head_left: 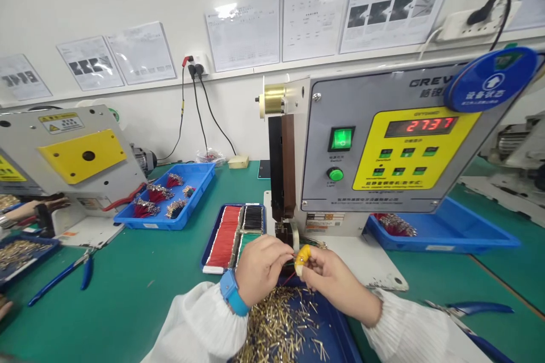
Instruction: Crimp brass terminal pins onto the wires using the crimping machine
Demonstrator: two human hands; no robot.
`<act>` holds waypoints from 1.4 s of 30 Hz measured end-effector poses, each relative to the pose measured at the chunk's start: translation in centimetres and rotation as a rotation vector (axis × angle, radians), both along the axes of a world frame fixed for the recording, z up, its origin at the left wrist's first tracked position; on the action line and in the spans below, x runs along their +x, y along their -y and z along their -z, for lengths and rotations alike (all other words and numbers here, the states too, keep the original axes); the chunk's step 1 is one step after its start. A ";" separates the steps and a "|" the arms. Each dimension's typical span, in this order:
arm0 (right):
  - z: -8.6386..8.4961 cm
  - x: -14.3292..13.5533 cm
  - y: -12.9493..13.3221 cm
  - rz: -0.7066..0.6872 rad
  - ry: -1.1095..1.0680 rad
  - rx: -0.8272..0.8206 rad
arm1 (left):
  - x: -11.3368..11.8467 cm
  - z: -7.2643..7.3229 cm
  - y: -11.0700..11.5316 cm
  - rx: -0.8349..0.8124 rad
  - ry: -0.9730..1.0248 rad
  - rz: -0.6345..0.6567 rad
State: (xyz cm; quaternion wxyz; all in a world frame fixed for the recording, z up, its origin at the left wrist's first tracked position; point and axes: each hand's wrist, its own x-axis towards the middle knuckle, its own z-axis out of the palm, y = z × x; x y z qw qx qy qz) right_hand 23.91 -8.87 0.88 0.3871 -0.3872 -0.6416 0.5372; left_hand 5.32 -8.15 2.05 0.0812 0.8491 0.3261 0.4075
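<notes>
In front of the crimping machine [323,96], my two hands meet with fingertips close together. My left hand [263,268], a blue band on its wrist, is closed in a pinch near a thin red wire [290,279]. A yellow cover sits on a finger of my right hand [330,275], whose thumb and fingers are pressed together; what they grip is too small to make out. Just behind the fingertips is the machine's crimping head [284,231]. Below my hands lie many loose brass-coloured metal pieces [276,329] in a dark blue tray [340,343].
Left of the machine, a tray holds red wires [227,233], black wires [254,218] and green ones. Blue bins [200,181] with bundled wires flank it. Pliers [63,278] lie at left, another pair [481,309] at right. A co-worker's hand [25,212] is by the left machine.
</notes>
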 end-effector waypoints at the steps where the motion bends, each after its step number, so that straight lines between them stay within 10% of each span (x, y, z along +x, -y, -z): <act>1: 0.0 0.0 0.0 0.000 -0.003 -0.010 | 0.0 0.0 0.0 -0.002 -0.001 -0.004; 42: 0.8 0.4 -0.3 0.136 -0.009 0.071 | -0.1 0.0 0.0 -0.022 0.050 -0.025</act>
